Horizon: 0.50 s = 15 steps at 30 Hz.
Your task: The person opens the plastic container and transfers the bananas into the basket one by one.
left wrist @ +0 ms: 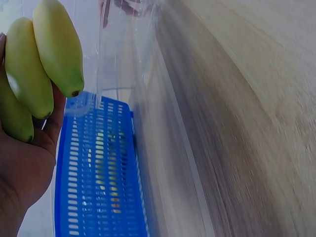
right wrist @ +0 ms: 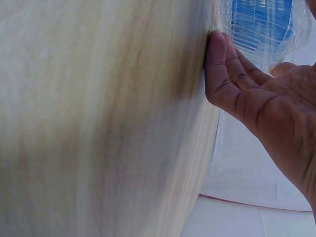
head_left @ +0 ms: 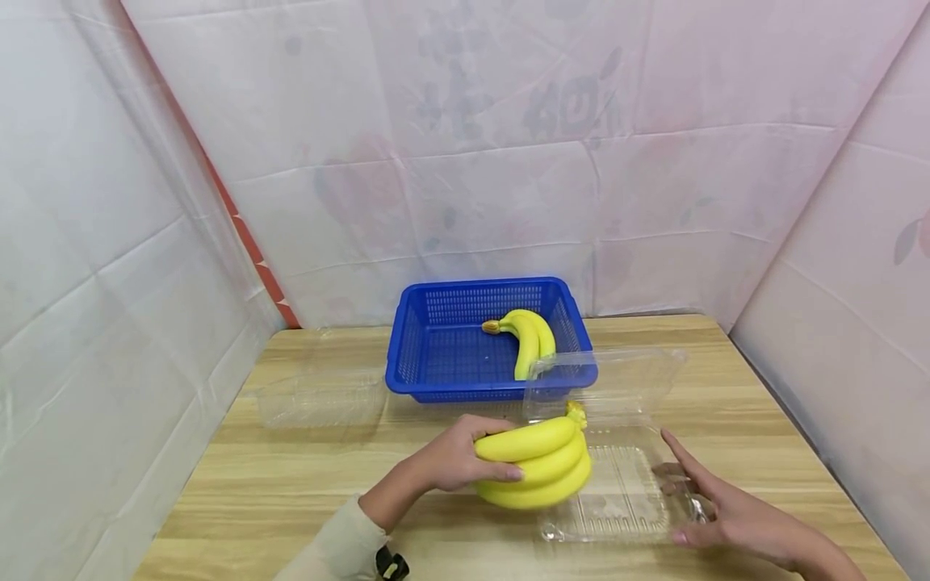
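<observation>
In the head view my left hand [head_left: 465, 456] grips a bunch of yellow bananas [head_left: 541, 464], thumb over the near side and fingers behind. The stem points up and right, and the bunch overlaps the left part of an open clear plastic clamshell box [head_left: 625, 500]. From the left wrist the banana tips [left wrist: 59, 54] show, with the palm [left wrist: 24, 165] beneath them. My right hand [head_left: 726, 500] is at the right side of the box, its fingers fairly straight along that wall and its thumb by the near corner. The right wrist view shows these fingers [right wrist: 229, 74] low beside the tabletop.
Behind stands a blue perforated basket [head_left: 407, 355] holding another bunch of bananas [head_left: 529, 335]. The box's raised lid [head_left: 610, 383] overlaps the basket's front right corner. Another clear plastic box [head_left: 320, 399] stands at the left on the wooden table [head_left: 291, 500]. White sheeting walls the back and sides.
</observation>
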{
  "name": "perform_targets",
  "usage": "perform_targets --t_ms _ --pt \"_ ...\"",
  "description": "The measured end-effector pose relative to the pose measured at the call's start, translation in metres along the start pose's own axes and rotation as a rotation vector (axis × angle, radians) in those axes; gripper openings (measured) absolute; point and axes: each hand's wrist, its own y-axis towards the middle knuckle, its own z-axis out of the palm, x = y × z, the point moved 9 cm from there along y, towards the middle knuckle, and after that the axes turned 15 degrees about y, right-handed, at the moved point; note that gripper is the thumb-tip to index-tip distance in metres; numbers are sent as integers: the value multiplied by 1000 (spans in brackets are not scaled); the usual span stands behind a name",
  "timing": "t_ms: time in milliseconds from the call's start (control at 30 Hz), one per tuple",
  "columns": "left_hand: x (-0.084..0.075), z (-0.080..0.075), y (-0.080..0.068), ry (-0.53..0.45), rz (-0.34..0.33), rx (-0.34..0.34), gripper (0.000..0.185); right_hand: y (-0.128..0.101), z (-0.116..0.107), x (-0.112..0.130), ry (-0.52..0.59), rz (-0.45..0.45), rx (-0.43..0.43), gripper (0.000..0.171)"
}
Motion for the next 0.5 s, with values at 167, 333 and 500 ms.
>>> perform_targets --t_ms 167,333,500 --pt "5 -9 -5 -23 13 -21 22 0 -1 0 0 7 0 122" --pt "14 -18 -12 -61 15 -39 19 0 -1 1 -17 6 -9 122" --pt "23 -27 -21 -65 32 -43 17 -1 0 2 -6 7 -3 121"
